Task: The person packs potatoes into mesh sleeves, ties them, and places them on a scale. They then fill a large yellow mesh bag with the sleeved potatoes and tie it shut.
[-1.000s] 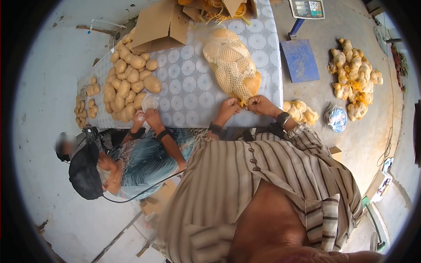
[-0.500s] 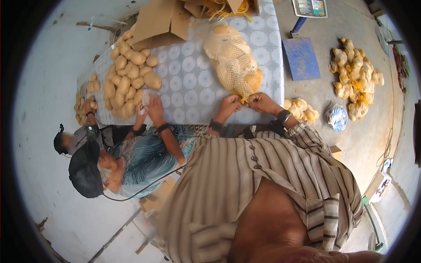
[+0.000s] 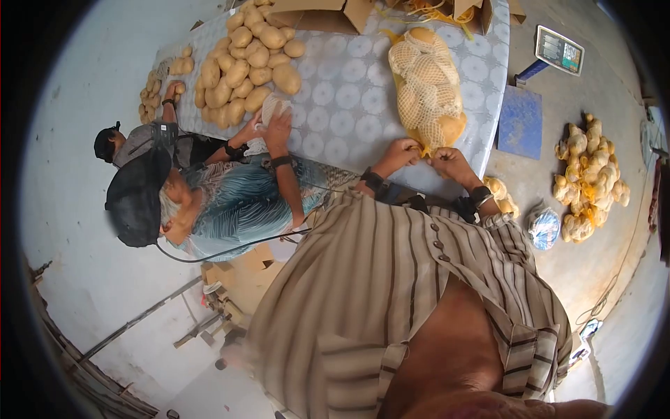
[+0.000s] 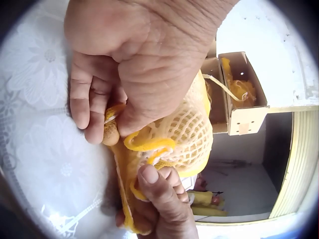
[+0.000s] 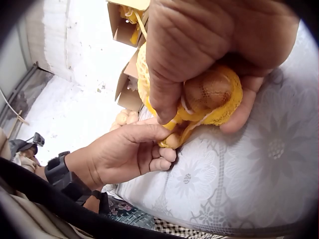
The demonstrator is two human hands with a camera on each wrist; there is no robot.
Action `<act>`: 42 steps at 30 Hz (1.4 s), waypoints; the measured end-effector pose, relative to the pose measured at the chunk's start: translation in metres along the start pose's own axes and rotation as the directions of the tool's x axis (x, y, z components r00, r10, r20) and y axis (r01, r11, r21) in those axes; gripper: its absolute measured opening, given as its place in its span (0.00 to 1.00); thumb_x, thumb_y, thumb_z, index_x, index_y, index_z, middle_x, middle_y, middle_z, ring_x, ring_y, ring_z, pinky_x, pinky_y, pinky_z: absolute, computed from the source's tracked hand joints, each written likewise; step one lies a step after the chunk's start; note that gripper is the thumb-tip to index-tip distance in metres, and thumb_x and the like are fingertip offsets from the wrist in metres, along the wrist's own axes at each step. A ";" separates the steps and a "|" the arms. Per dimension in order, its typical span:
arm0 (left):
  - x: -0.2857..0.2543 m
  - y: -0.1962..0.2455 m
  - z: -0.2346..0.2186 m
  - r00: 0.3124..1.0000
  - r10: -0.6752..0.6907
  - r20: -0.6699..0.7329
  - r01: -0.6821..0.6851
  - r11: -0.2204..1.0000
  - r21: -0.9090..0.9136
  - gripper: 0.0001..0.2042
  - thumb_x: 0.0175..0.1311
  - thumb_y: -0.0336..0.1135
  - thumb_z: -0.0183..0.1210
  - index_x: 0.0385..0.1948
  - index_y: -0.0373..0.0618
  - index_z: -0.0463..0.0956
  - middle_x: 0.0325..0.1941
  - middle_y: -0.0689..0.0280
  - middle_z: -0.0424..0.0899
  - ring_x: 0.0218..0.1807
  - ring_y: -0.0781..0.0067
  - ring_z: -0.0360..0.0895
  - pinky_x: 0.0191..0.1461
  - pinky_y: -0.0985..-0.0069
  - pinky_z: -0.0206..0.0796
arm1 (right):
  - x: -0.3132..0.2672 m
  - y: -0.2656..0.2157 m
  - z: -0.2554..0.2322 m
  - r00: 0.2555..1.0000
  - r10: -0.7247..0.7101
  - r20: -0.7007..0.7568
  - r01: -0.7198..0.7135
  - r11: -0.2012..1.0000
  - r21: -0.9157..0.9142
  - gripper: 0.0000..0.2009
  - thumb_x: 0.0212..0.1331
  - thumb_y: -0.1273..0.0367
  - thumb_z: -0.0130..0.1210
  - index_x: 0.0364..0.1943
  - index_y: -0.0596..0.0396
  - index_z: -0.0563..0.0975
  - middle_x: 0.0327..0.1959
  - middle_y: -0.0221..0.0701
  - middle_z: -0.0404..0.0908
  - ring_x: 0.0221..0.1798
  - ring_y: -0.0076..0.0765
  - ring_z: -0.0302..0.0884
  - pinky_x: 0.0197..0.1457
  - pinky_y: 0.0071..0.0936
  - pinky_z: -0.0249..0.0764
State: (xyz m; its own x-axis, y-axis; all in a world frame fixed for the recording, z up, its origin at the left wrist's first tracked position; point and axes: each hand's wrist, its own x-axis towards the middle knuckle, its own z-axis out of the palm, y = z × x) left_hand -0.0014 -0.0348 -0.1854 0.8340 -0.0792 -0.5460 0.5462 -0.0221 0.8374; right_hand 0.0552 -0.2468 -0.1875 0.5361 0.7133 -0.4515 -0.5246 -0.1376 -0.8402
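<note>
A yellow mesh bag (image 3: 429,87) of large potatoes, each in a white foam net, lies on the patterned tablecloth (image 3: 349,105). Its gathered end points toward me, between both hands. My left hand (image 3: 399,156) pinches the yellow mesh at that end between thumb and fingers. On the other side of the mouth, my right hand (image 3: 452,166) grips the mesh too. A loop of yellow cord (image 4: 149,145) curls between the hands in the left wrist view. One potato (image 5: 207,92) bulges through the mesh under my right palm in the right wrist view.
Loose potatoes (image 3: 244,66) are heaped on the table's left, beside a person in a black cap (image 3: 139,199) handling a white foam net. Cardboard boxes (image 3: 321,15) stand at the back. Right of the table are a scale display (image 3: 558,50), its blue platform (image 3: 520,124) and bagged potatoes (image 3: 593,181).
The head view has swung, shifting the table and bag rightward in the picture. Both hands stay at the bag's gathered end. The neighbouring person's hands have risen with the white net.
</note>
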 end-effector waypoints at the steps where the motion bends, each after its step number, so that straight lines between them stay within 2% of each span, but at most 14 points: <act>1: -0.002 0.001 -0.003 1.000 0.010 -0.016 -0.010 1.000 0.010 0.11 0.61 0.30 0.56 0.44 0.38 0.77 0.30 0.65 0.82 0.29 0.79 0.79 0.32 0.81 0.71 | 0.000 0.000 -0.001 1.000 -0.003 0.006 0.003 1.000 0.008 0.12 0.61 0.70 0.60 0.21 0.48 0.71 0.15 0.17 0.67 0.15 0.12 0.58 0.17 0.16 0.53; 6: -0.030 0.026 -0.031 0.933 0.236 -0.271 -0.190 0.964 0.184 0.14 0.58 0.27 0.58 0.46 0.38 0.76 0.39 0.63 0.81 0.33 0.73 0.81 0.36 0.78 0.72 | -0.003 -0.004 0.002 1.000 0.003 -0.010 -0.003 1.000 0.024 0.13 0.61 0.71 0.58 0.20 0.50 0.71 0.15 0.16 0.66 0.16 0.11 0.57 0.18 0.16 0.52; 10: -0.047 0.045 -0.096 0.536 0.719 -0.442 -0.051 0.550 0.834 0.24 0.52 0.25 0.61 0.55 0.35 0.71 0.54 0.53 0.77 0.49 0.62 0.78 0.53 0.68 0.70 | -0.004 -0.008 0.004 1.000 0.005 -0.011 -0.005 1.000 -0.001 0.13 0.61 0.71 0.58 0.20 0.50 0.70 0.15 0.16 0.66 0.16 0.11 0.57 0.18 0.17 0.53; 13: -0.064 0.079 -0.123 0.566 0.524 -0.637 -0.252 0.845 0.471 0.28 0.52 0.25 0.60 0.59 0.34 0.66 0.59 0.49 0.71 0.57 0.54 0.73 0.61 0.64 0.65 | -0.004 -0.005 0.002 1.000 0.000 -0.014 0.000 1.000 -0.023 0.12 0.62 0.71 0.58 0.20 0.50 0.71 0.15 0.15 0.66 0.16 0.11 0.56 0.18 0.16 0.53; 16: -0.051 0.069 -0.150 0.543 0.547 -0.637 0.273 0.602 0.750 0.28 0.55 0.26 0.58 0.61 0.32 0.62 0.60 0.48 0.70 0.61 0.51 0.69 0.65 0.63 0.61 | -0.006 -0.005 0.003 1.000 -0.015 -0.025 0.014 0.998 -0.055 0.12 0.62 0.72 0.58 0.21 0.49 0.71 0.15 0.14 0.65 0.16 0.10 0.56 0.18 0.15 0.53; 19: -0.051 0.097 -0.138 0.757 0.192 -0.625 0.016 0.950 0.310 0.36 0.51 0.35 0.64 0.63 0.33 0.59 0.63 0.47 0.67 0.65 0.50 0.64 0.65 0.59 0.61 | -0.008 0.001 0.003 0.998 -0.041 -0.048 0.038 0.997 -0.064 0.11 0.62 0.72 0.58 0.22 0.49 0.71 0.16 0.14 0.65 0.17 0.10 0.56 0.19 0.15 0.52; 21: -0.050 0.106 -0.136 0.889 -0.012 -0.458 -0.036 0.995 -0.097 0.41 0.49 0.40 0.68 0.64 0.34 0.57 0.65 0.47 0.65 0.67 0.50 0.61 0.65 0.56 0.60 | -0.014 0.004 0.003 0.996 -0.062 -0.061 0.059 0.997 -0.049 0.10 0.62 0.72 0.58 0.24 0.49 0.72 0.17 0.14 0.66 0.17 0.10 0.57 0.19 0.15 0.53; 22: -0.038 0.094 -0.152 0.899 -0.017 -0.438 -0.029 0.995 -0.098 0.41 0.49 0.40 0.68 0.64 0.34 0.57 0.65 0.47 0.65 0.67 0.50 0.61 0.65 0.56 0.60 | -0.021 0.004 0.003 0.996 -0.071 -0.049 0.070 0.997 -0.025 0.07 0.61 0.72 0.58 0.27 0.49 0.73 0.19 0.15 0.68 0.19 0.10 0.59 0.21 0.14 0.55; 23: -0.013 0.069 -0.182 0.883 0.145 -0.447 -0.037 0.970 0.242 0.44 0.46 0.42 0.70 0.64 0.35 0.56 0.64 0.46 0.64 0.65 0.48 0.62 0.65 0.57 0.60 | -0.030 0.004 0.004 0.996 -0.078 -0.040 0.078 0.997 0.001 0.05 0.61 0.72 0.59 0.30 0.48 0.74 0.21 0.15 0.70 0.21 0.10 0.62 0.22 0.14 0.57; 25: 0.004 0.062 -0.201 0.837 0.336 -0.431 0.130 0.644 0.754 0.50 0.38 0.45 0.74 0.64 0.36 0.54 0.63 0.44 0.62 0.63 0.44 0.64 0.66 0.61 0.60 | -0.055 -0.012 0.009 0.989 -0.036 -0.146 0.042 0.998 0.041 0.04 0.60 0.73 0.58 0.32 0.50 0.75 0.23 0.17 0.72 0.22 0.11 0.64 0.24 0.14 0.61; 32: 0.031 0.061 -0.185 0.788 0.314 -0.529 0.241 0.633 0.736 0.52 0.34 0.48 0.75 0.63 0.33 0.54 0.61 0.39 0.65 0.64 0.44 0.63 0.65 0.59 0.61 | -0.084 -0.018 -0.008 0.885 0.029 -0.465 0.142 0.933 0.330 0.04 0.60 0.72 0.57 0.38 0.50 0.77 0.25 0.21 0.76 0.25 0.18 0.72 0.31 0.17 0.69; 35: 0.035 0.051 -0.184 0.729 0.327 -0.601 0.185 0.751 0.634 0.45 0.41 0.46 0.73 0.61 0.32 0.59 0.58 0.43 0.70 0.61 0.51 0.70 0.62 0.61 0.64 | -0.081 -0.020 -0.011 0.886 0.041 -0.462 0.208 0.854 0.476 0.04 0.61 0.72 0.56 0.38 0.52 0.78 0.22 0.20 0.72 0.22 0.18 0.67 0.29 0.16 0.65; 37: 0.009 0.063 -0.161 0.960 -0.027 -0.280 0.002 0.996 -0.090 0.35 0.51 0.43 0.66 0.60 0.34 0.63 0.57 0.50 0.74 0.58 0.59 0.74 0.61 0.66 0.67 | -0.076 -0.030 -0.004 0.885 0.015 -0.466 0.258 0.817 0.516 0.04 0.62 0.71 0.56 0.39 0.54 0.78 0.19 0.18 0.67 0.19 0.16 0.58 0.26 0.16 0.58; 42: -0.049 0.061 -0.070 0.998 0.067 0.019 -0.036 0.731 -0.681 0.29 0.61 0.44 0.55 0.61 0.36 0.63 0.59 0.58 0.74 0.59 0.66 0.74 0.63 0.68 0.67 | -0.061 -0.044 -0.001 0.912 -0.009 -0.410 0.276 0.752 0.598 0.06 0.65 0.69 0.55 0.41 0.55 0.77 0.19 0.17 0.64 0.18 0.15 0.50 0.23 0.18 0.49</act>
State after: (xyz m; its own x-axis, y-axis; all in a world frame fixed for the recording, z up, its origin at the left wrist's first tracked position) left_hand -0.0038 0.0373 -0.1095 0.8669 -0.0994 -0.4884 0.4229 0.6654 0.6152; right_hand 0.0462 -0.2853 -0.1237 0.7646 0.3703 -0.5274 -0.6423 0.5048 -0.5768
